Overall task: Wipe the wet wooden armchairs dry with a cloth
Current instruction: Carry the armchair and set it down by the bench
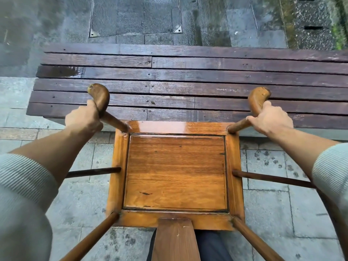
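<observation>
A wooden armchair (176,172) stands right below me, seen from behind its back splat (175,240). Its square seat glistens with water along the far rail (177,127). My left hand (83,117) grips the left armrest (100,98) just behind its curved end. On the other side my right hand (269,118) grips the right armrest (257,99) the same way. No cloth is in view.
A dark slatted wooden bench (188,81), wet in patches, runs across just beyond the chair's front. Wet grey stone paving (79,194) lies around the chair. A metal-framed cover (135,16) is set in the ground past the bench.
</observation>
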A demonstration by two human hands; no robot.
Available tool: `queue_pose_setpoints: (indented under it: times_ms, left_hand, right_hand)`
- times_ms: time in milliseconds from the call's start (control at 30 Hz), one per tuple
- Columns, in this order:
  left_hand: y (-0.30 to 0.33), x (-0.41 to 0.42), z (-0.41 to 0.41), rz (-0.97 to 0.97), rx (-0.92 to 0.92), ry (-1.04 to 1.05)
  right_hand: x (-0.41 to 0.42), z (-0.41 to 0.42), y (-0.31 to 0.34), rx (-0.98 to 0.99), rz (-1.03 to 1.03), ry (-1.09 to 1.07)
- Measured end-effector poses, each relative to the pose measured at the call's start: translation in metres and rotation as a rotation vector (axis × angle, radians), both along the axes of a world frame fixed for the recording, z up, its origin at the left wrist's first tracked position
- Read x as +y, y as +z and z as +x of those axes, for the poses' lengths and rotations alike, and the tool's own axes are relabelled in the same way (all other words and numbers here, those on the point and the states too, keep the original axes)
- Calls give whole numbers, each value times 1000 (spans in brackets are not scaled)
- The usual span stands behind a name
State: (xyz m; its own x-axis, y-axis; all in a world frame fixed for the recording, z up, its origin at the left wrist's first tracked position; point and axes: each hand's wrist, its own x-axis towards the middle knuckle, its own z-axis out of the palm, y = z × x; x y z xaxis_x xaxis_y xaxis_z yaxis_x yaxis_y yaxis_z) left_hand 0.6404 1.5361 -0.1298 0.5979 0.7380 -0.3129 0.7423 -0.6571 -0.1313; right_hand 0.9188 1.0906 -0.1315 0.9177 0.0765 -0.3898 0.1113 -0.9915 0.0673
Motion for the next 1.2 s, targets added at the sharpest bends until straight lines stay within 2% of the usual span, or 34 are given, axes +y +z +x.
queue_pose_setpoints:
  times_ms: [167,334,567,767,967,1201]
  left_hand:
    - [9,-11,-17,5,-28,20]
    - [10,-18,-93,-22,-43,157]
    - [5,-48,-248,-46,30,486]
    - [15,-68,-358,-34,27,657]
    - [26,-90,-428,3,-38,851]
    - [42,-146,-531,65,-61,1206]
  right_hand:
    - [-9,-9,-1,-15,9,23]
    - [29,-29,-1,1,32,155]
    - [114,-86,-2,54,56,426]
    - [181,-146,2,47,53,626]
    - [271,-186,32,-6,90,778]
    - [395,-296,55,-72,235,1124]
